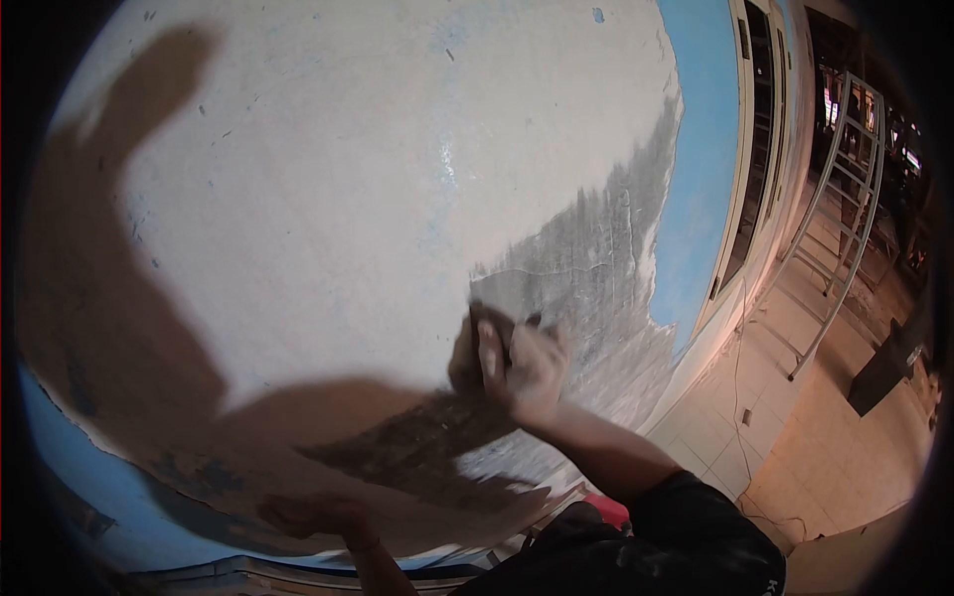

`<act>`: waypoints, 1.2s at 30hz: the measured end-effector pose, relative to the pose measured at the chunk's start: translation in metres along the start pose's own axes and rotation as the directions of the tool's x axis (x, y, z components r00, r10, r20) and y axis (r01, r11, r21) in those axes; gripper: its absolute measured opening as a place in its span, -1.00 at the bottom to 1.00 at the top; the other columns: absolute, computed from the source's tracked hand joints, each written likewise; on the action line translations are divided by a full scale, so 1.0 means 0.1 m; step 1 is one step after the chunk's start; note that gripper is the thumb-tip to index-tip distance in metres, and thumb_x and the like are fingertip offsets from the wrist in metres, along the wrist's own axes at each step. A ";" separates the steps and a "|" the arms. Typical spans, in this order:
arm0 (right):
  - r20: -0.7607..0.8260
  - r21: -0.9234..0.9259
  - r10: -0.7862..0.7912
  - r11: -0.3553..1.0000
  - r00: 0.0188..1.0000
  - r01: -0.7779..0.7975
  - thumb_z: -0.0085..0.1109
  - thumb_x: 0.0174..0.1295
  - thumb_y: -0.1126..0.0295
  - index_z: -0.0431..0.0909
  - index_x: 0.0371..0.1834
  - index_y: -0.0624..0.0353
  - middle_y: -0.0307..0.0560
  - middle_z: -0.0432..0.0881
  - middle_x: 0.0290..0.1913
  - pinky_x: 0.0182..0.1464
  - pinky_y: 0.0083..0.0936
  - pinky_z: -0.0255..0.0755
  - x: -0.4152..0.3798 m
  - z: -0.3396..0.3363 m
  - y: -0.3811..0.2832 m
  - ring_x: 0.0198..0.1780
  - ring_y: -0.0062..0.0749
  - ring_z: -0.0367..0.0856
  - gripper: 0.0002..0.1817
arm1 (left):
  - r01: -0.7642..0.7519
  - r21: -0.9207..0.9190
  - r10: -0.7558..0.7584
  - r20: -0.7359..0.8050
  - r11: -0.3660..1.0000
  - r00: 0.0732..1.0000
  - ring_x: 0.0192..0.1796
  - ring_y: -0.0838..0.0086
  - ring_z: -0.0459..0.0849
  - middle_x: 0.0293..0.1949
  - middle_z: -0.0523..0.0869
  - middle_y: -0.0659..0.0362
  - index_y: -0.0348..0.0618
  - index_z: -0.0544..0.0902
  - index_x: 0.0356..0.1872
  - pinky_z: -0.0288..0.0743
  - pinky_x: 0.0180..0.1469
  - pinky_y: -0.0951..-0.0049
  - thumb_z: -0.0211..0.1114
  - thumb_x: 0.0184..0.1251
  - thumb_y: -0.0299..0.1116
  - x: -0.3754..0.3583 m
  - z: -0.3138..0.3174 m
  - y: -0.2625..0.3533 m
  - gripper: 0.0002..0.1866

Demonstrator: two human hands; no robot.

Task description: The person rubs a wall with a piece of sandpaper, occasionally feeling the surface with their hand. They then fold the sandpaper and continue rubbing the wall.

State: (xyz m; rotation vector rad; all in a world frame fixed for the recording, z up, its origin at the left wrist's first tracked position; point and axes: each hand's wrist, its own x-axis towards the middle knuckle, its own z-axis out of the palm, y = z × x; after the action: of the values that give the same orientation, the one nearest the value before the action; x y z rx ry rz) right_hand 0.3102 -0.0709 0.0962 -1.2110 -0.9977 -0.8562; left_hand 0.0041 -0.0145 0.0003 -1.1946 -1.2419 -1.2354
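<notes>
Head view: my right hand (pixel 535 366) grips a blurred dark tool (pixel 494 321) by the grey patch (pixel 586 248) of the wall (pixel 328 219); I cannot tell whether my shadowed left hand (pixel 316 516) grasps anything.

A metal ladder (pixel 838 225) stands on the floor tiles (pixel 711 417), pale around its foot and tan farther out. Left of the ladder runs a cream-framed window (pixel 743 149) with dark openings; farther left, beyond that frame, is sky-blue wall paint (pixel 701 189). A thin cable (pixel 738 372) trails near the ladder's foot. Behind the ladder, small bright lights (pixel 912 159) break a dim, cluttered space.
</notes>
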 end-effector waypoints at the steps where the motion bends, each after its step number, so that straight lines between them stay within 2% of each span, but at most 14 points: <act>1: 0.012 0.013 -0.003 1.000 1.000 0.003 0.24 0.05 0.37 0.33 -0.69 0.02 -0.29 0.41 -0.76 -0.52 -0.50 0.07 -0.18 -0.01 0.02 -0.74 -0.47 0.36 -0.72 | 0.003 0.007 -0.003 0.004 1.000 1.000 0.29 -0.05 0.21 0.23 0.24 -0.19 -0.39 0.19 0.26 0.12 0.25 0.01 -0.38 0.48 -0.12 0.03 -0.02 0.03 -0.45; 2: 0.024 0.028 -0.007 1.000 1.000 0.006 0.24 0.05 0.37 0.33 -0.69 0.02 -0.29 0.42 -0.76 -0.52 -0.51 0.07 -0.26 -0.02 0.04 -0.75 -0.48 0.36 -0.72 | 0.005 0.014 -0.006 0.007 1.000 1.000 0.29 -0.06 0.21 0.23 0.24 -0.19 -0.39 0.19 0.26 0.12 0.25 0.01 -0.38 0.48 -0.12 0.04 -0.04 0.05 -0.44; 3: 0.089 0.033 -0.004 0.999 0.996 0.001 0.19 0.09 0.43 0.50 -0.58 0.11 -0.21 0.49 -0.69 -0.49 -0.46 0.09 -0.19 -0.09 0.00 -0.72 -0.40 0.37 -0.86 | 0.013 0.023 -0.014 0.015 1.000 1.000 0.29 -0.05 0.21 0.23 0.24 -0.19 -0.39 0.18 0.26 0.12 0.26 0.01 -0.38 0.48 -0.12 0.02 -0.05 0.04 -0.45; 7: 0.015 0.026 -0.056 0.998 0.998 0.056 0.22 0.06 0.43 0.41 -0.66 0.10 -0.21 0.42 -0.73 -0.48 -0.44 0.06 0.32 -0.05 -0.07 -0.72 -0.38 0.34 -0.78 | -0.028 0.009 0.028 -0.019 1.000 0.999 0.30 -0.05 0.19 0.23 0.23 -0.18 -0.40 0.17 0.26 0.10 0.26 0.01 -0.38 0.48 -0.14 0.05 -0.01 0.02 -0.45; 11: -0.025 0.020 -0.028 0.999 0.999 0.028 0.22 0.06 0.44 0.42 -0.66 0.09 -0.21 0.43 -0.73 -0.47 -0.46 0.08 0.11 -0.02 -0.03 -0.73 -0.39 0.33 -0.79 | -0.034 0.001 0.034 -0.020 0.999 0.999 0.31 -0.04 0.17 0.24 0.22 -0.19 -0.42 0.16 0.26 0.10 0.26 0.02 -0.38 0.48 -0.15 0.09 -0.04 0.09 -0.45; 14: 0.077 0.054 0.041 0.998 0.996 -0.045 0.22 0.06 0.44 0.43 -0.66 0.09 -0.21 0.43 -0.73 -0.46 -0.47 0.08 -0.19 -0.08 0.00 -0.73 -0.40 0.32 -0.80 | -0.026 0.061 0.025 0.010 0.998 1.000 0.31 -0.05 0.18 0.23 0.23 -0.19 -0.41 0.15 0.27 0.11 0.26 0.02 -0.37 0.48 -0.14 0.04 -0.02 0.04 -0.45; 18: -0.020 0.011 -0.040 0.999 0.999 0.040 0.21 0.06 0.45 0.53 -0.56 0.11 -0.22 0.42 -0.72 -0.47 -0.47 0.06 0.26 -0.05 -0.02 -0.74 -0.41 0.31 -0.90 | 0.002 0.015 -0.002 -0.001 1.000 1.000 0.32 -0.04 0.17 0.24 0.23 -0.17 -0.40 0.17 0.27 0.11 0.26 0.01 -0.39 0.48 -0.13 0.00 0.03 -0.01 -0.45; 22: -0.043 0.018 0.027 1.000 0.999 -0.026 0.22 0.05 0.45 0.49 -0.63 0.09 -0.23 0.38 -0.75 -0.48 -0.46 0.03 0.30 0.00 -0.05 -0.74 -0.41 0.29 -0.84 | 0.022 0.015 -0.022 0.002 1.000 1.000 0.32 -0.03 0.17 0.24 0.23 -0.18 -0.39 0.18 0.27 0.11 0.26 0.01 -0.41 0.48 -0.12 0.00 0.03 -0.01 -0.44; 26: 0.022 0.011 0.035 0.999 0.999 -0.035 0.22 0.06 0.43 0.37 -0.72 0.06 -0.22 0.37 -0.76 -0.50 -0.47 0.04 -0.04 -0.08 -0.04 -0.74 -0.42 0.31 -0.73 | -0.014 0.031 0.014 0.012 0.999 1.000 0.31 -0.04 0.18 0.24 0.23 -0.19 -0.39 0.17 0.27 0.09 0.26 0.00 -0.41 0.48 -0.10 0.03 -0.02 0.04 -0.42; 29: -0.033 0.030 -0.045 0.998 0.998 0.046 0.21 0.07 0.41 0.36 -0.72 0.06 -0.23 0.38 -0.76 -0.50 -0.46 0.04 0.20 -0.05 -0.02 -0.74 -0.42 0.31 -0.72 | 0.038 -0.030 -0.039 -0.007 0.999 0.999 0.31 -0.05 0.18 0.24 0.23 -0.18 -0.40 0.18 0.27 0.08 0.25 -0.02 -0.41 0.48 -0.10 0.14 -0.08 0.18 -0.42; 33: -0.021 0.021 -0.003 1.000 1.000 0.003 0.24 0.05 0.41 0.48 -0.63 0.10 -0.26 0.41 -0.75 -0.51 -0.47 0.05 0.38 -0.01 -0.04 -0.74 -0.44 0.32 -0.83 | 0.023 0.007 -0.023 -0.003 1.000 1.000 0.31 -0.07 0.17 0.24 0.23 -0.19 -0.40 0.18 0.27 0.08 0.25 -0.03 -0.41 0.48 -0.10 0.07 -0.02 0.09 -0.42; 36: -0.015 0.024 -0.032 0.999 0.999 0.033 0.25 -0.01 0.44 0.27 -0.75 0.00 -0.28 0.36 -0.80 -0.55 -0.52 0.03 -0.01 -0.04 0.00 -0.80 -0.49 0.31 -0.67 | 0.001 0.004 -0.001 0.006 1.000 1.000 0.32 -0.06 0.16 0.26 0.21 -0.19 -0.40 0.17 0.28 0.07 0.26 -0.01 -0.42 0.48 -0.10 0.00 0.02 0.01 -0.42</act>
State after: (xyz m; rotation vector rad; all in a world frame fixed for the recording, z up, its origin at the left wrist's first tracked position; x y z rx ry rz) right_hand 0.3101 -0.0751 0.0949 -1.1688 -1.0154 -0.8751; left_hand 0.0052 -0.0120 0.0005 -1.1957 -1.2487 -1.2304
